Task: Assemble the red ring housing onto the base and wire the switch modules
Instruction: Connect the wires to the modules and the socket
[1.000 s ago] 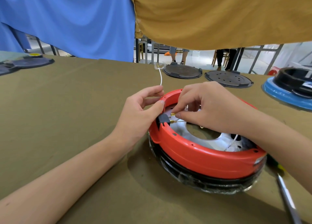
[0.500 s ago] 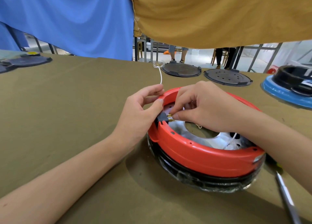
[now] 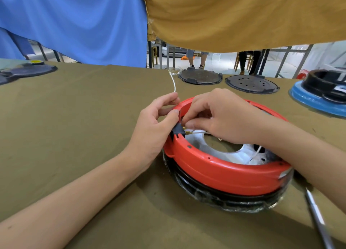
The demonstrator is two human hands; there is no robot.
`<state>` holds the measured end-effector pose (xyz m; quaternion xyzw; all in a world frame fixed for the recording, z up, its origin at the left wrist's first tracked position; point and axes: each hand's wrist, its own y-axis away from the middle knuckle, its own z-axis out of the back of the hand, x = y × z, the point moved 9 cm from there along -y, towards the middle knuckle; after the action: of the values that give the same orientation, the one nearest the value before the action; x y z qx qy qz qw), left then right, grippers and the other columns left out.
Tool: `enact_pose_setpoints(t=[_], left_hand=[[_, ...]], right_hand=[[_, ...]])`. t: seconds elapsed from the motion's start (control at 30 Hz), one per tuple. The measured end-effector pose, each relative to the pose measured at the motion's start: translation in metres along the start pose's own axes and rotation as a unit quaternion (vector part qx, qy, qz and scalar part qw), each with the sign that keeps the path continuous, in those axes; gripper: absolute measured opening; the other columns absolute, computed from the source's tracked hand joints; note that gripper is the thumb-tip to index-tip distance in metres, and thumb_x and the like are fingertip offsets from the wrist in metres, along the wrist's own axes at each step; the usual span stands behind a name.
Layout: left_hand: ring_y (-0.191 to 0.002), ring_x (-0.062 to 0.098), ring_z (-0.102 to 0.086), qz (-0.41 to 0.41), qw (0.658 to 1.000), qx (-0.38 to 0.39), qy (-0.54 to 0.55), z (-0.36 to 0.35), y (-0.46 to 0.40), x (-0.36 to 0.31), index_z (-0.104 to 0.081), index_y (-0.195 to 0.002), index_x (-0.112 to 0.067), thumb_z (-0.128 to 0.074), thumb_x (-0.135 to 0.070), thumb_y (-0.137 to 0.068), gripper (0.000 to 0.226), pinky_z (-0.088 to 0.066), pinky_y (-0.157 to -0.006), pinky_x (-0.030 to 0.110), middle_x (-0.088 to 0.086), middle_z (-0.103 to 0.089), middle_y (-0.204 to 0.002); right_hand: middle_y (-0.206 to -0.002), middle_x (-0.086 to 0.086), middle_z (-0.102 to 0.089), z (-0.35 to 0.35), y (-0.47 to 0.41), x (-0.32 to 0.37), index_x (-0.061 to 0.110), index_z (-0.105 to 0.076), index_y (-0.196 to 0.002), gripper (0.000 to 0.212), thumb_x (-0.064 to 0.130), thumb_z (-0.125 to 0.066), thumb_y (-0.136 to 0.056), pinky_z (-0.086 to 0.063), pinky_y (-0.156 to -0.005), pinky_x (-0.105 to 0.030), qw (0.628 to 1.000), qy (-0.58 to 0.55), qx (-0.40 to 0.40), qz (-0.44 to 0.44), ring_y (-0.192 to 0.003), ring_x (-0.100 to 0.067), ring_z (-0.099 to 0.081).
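The red ring housing (image 3: 224, 173) sits on the black base (image 3: 224, 202) on the bench (image 3: 74, 127). The left hand (image 3: 153, 128) pinches the black switch module (image 3: 177, 130) at the rim; the right hand (image 3: 221, 117) pinches a white wire (image 3: 198, 131) inside the ring.

Left hand (image 3: 155, 125) steadies black switch module (image 3: 177, 130) on red ring housing (image 3: 222, 169); right hand (image 3: 221, 117) pinches its wire.

Olive-cloth worktop (image 3: 74, 117) in front; blue curtain (image 3: 74, 23) far left, mustard curtain (image 3: 243, 14) far right; beyond the gap, pale floor (image 3: 221, 65), metal frames (image 3: 284, 59), wooden chair (image 3: 154, 54), daylight.
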<state>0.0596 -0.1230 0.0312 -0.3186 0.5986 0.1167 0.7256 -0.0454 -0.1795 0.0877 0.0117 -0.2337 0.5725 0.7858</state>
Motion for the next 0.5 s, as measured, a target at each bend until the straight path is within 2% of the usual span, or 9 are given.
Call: enact_pose_setpoints(t=[0.03,0.1,0.17,0.27,0.37,0.5], left_hand=[[-0.081,0.013,-0.065,0.002,1.0,0.0,0.003,0.0,0.0,0.0,-0.06,-0.131,-0.019,-0.055,-0.005,-0.097,0.037,-0.046,-0.076,0.034,-0.002,-0.068,-0.121],[-0.099,0.015,-0.068,0.004,1.0,-0.003,0.015,0.001,-0.001,0.001,-0.06,-0.131,-0.015,-0.055,-0.003,-0.097,0.037,-0.051,-0.095,0.036,-0.001,-0.067,-0.122],[-0.109,0.012,-0.065,0.003,1.0,-0.003,0.019,0.001,-0.001,0.002,-0.06,-0.13,-0.013,-0.055,-0.001,-0.096,0.036,-0.05,-0.103,0.037,-0.001,-0.067,-0.122],[-0.109,0.014,-0.066,0.004,1.0,0.003,0.024,0.0,-0.001,0.003,-0.06,-0.13,-0.013,-0.055,-0.002,-0.096,0.035,-0.05,-0.102,0.037,0.001,-0.067,-0.121],[-0.107,0.013,-0.066,0.003,1.0,0.008,0.028,0.0,-0.001,0.004,-0.061,-0.129,-0.014,-0.055,-0.002,-0.097,0.035,-0.052,-0.097,0.033,0.0,-0.068,-0.12],[-0.106,0.011,-0.066,0.005,0.999,0.013,0.035,-0.001,-0.001,0.004,-0.061,-0.129,-0.014,-0.055,-0.002,-0.097,0.035,-0.052,-0.097,0.031,-0.001,-0.068,-0.119]], right_hand=[[-0.082,0.014,-0.067,0.005,0.0,-0.002,0.025,-0.079,-0.091,0.011,0.016,-0.071,-0.088,-0.042,-0.066,-0.011,1.0,-0.001,-0.003,-0.002,-0.071,0.003,-0.058],[-0.08,0.015,-0.064,0.014,0.002,-0.007,0.027,-0.078,-0.09,0.01,0.019,-0.072,-0.088,-0.04,-0.064,-0.011,1.0,0.007,-0.005,-0.004,-0.07,0.003,-0.058],[-0.084,0.015,-0.062,0.014,0.003,-0.008,0.028,-0.077,-0.088,0.007,0.023,-0.072,-0.088,-0.039,-0.063,-0.01,1.0,0.03,0.009,0.001,-0.072,0.0,-0.057],[-0.095,0.014,-0.058,0.004,0.005,-0.004,0.027,-0.076,-0.09,0.008,0.024,-0.069,-0.091,-0.039,-0.067,-0.011,0.997,0.064,0.028,0.018,-0.078,-0.003,-0.057],[-0.098,0.011,-0.056,-0.006,0.005,0.002,0.023,-0.072,-0.094,0.01,0.02,-0.062,-0.095,-0.038,-0.072,-0.01,0.995,0.083,0.039,0.042,-0.082,-0.005,-0.055],[-0.098,0.012,-0.054,-0.008,0.005,0.002,0.022,-0.069,-0.095,0.008,0.021,-0.06,-0.096,-0.036,-0.071,-0.007,0.994,0.086,0.047,0.038,-0.079,0.0,-0.051]])
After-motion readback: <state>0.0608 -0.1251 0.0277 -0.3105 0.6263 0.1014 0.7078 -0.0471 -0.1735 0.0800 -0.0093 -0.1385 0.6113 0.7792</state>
